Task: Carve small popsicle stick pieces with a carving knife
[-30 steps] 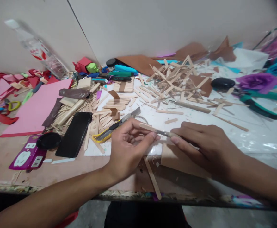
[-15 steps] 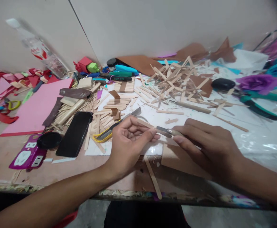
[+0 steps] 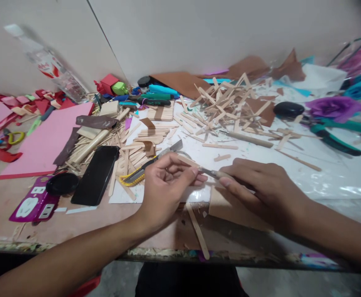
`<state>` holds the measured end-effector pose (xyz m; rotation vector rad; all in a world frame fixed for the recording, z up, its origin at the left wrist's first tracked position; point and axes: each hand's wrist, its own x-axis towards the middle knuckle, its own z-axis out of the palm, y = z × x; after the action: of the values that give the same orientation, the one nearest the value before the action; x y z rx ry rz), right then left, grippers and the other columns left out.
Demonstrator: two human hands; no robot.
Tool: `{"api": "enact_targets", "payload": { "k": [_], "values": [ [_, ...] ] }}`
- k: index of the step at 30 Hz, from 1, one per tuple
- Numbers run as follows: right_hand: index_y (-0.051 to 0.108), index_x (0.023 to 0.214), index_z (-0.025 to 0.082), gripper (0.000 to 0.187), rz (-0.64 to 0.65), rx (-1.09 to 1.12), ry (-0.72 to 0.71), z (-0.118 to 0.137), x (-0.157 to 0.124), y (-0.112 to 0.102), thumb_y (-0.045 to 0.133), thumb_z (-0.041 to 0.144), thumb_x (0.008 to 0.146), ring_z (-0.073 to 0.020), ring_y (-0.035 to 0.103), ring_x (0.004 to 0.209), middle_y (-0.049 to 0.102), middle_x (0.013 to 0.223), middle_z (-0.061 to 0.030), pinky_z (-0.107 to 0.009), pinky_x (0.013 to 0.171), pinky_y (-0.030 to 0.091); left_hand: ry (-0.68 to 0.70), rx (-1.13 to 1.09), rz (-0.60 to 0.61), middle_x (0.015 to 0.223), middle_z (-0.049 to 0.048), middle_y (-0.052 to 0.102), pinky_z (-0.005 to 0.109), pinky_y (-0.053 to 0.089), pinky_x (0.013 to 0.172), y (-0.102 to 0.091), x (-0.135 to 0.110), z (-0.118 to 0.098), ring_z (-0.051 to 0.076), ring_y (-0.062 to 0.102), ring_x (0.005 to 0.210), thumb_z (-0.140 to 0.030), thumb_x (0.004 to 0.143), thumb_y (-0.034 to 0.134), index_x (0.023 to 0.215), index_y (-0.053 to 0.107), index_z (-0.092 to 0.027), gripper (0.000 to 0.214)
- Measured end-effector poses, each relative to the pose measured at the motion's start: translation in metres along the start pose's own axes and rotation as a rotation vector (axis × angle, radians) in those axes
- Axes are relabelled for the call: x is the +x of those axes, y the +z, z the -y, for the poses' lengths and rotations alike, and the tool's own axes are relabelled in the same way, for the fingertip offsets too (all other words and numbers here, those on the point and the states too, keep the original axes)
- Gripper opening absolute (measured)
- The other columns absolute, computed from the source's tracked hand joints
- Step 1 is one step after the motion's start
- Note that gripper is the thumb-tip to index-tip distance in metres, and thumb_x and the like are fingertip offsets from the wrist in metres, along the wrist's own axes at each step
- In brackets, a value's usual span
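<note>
My left hand (image 3: 171, 183) pinches a flat wooden craft stick (image 3: 186, 160) between thumb and fingers. From the other side my right hand (image 3: 257, 189) grips the pale handle of a carving knife (image 3: 210, 171). Its metal blade lies against the stick's end, close to the left thumb. Just left of my left hand rests a yellow box cutter (image 3: 134, 177) with its blade out. Below the hands, one loose craft stick (image 3: 198, 231) lies across the table. A flat tan wooden board (image 3: 230, 206) is partly hidden under my right hand.
A tangle of broken sticks (image 3: 226, 103) covers the back middle, with another wooden-handled tool (image 3: 247, 139) before it. At left are a black phone (image 3: 96, 175), a purple case (image 3: 33, 202) and pink sheets (image 3: 44, 144). Green-handled pliers (image 3: 335, 138) lie at right.
The knife in my right hand has moved slightly left along the stick, so its blade is closer to my left thumb. My left hand still holds the stick.
</note>
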<state>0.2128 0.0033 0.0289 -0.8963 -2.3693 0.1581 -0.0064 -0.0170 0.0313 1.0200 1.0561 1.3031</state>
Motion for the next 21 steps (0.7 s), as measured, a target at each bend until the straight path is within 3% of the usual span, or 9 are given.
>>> {"api": "enact_targets", "payload": {
  "k": [10,16,21],
  "values": [
    [0.071,0.092,0.015,0.024,0.008,-0.017,0.015,0.0023,-0.0007,-0.0027,0.056,0.025,0.106,-0.0167,0.059,0.065,0.066,0.078,-0.0040,-0.030,0.059,0.040,-0.009,0.002,0.014,0.072,0.0013,0.080,0.027,0.071,0.072,0.0011,-0.0030,-0.0027,0.021,0.083,0.073,-0.031,0.092,0.081,0.081,0.067,-0.017,0.022],
    [0.071,0.103,0.014,0.019,-0.098,-0.031,0.005,0.0009,-0.0013,-0.0024,0.054,0.022,0.107,-0.0154,0.063,0.072,0.068,0.085,-0.0047,-0.027,0.065,0.046,-0.077,-0.060,-0.029,0.082,0.0047,0.082,0.028,0.071,0.074,0.0004,0.0015,0.0016,0.020,0.083,0.076,-0.025,0.096,0.074,0.081,0.063,-0.015,0.021],
    [0.072,0.101,0.014,0.022,-0.071,-0.059,-0.028,-0.0012,0.0007,-0.0023,0.053,0.022,0.108,-0.0158,0.065,0.072,0.071,0.086,-0.0053,-0.027,0.065,0.046,-0.085,-0.110,-0.024,0.085,0.0053,0.083,0.030,0.071,0.077,-0.0024,0.0028,0.0041,0.020,0.083,0.078,-0.024,0.096,0.074,0.084,0.064,-0.015,0.018]
  ]
}}
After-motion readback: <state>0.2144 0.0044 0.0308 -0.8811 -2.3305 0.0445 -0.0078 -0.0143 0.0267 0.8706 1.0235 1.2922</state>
